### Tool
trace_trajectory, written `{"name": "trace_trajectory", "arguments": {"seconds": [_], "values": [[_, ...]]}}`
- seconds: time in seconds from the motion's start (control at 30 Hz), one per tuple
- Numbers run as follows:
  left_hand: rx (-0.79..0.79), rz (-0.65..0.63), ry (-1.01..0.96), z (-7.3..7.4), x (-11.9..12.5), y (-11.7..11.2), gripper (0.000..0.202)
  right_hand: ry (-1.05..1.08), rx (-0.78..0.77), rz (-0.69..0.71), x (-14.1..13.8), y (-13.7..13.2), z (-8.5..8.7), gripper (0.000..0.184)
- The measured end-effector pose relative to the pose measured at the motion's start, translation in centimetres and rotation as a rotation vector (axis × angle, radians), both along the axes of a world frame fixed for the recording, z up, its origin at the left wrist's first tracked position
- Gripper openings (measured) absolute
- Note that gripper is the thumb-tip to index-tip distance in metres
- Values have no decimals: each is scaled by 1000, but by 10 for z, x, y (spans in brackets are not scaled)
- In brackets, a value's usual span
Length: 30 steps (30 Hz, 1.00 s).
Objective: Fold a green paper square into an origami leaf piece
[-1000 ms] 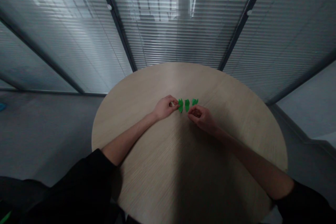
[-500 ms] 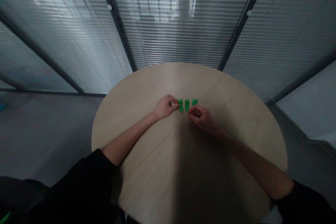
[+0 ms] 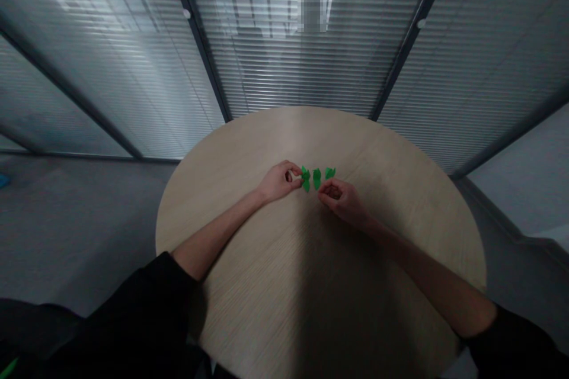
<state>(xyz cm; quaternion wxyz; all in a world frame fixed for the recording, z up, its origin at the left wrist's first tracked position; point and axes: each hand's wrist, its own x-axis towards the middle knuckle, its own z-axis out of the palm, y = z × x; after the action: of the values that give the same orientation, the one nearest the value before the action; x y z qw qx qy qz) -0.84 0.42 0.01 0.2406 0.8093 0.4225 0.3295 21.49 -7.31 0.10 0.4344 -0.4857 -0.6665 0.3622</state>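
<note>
Three small green pieces, perhaps folded paper, stand in a row on the table. My left hand (image 3: 279,182) pinches its fingertips against the edge of the leftmost piece (image 3: 306,179). The middle piece (image 3: 317,178) stands apart from both hands. My right hand (image 3: 341,199) is curled shut just below and right of it, with nothing visible in its fingers. The rightmost piece (image 3: 329,173) lies just above those fingers.
The pieces lie on a round pale wood table (image 3: 302,136). Behind it stands a glass partition with slatted blinds (image 3: 288,71), with a blurred figure beyond. Grey floor surrounds the table, with a small blue object (image 3: 3,180) at far left.
Both hands stay almost still. The leftmost green piece shifts slightly at my left fingertips.
</note>
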Motion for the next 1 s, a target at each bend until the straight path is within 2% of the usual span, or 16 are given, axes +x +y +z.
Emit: {"name": "trace_trajectory", "arguments": {"seconds": [0.17,0.5,1.0], "values": [[23,-11,35,-2,1,2,20,6,0,5,0,0,1,15],[71,-42,103,0,3,2,9,4,-2,1,0,0,0,15],[77,-24,96,-3,4,6,12,-6,5,-5,0,0,0,14]]}}
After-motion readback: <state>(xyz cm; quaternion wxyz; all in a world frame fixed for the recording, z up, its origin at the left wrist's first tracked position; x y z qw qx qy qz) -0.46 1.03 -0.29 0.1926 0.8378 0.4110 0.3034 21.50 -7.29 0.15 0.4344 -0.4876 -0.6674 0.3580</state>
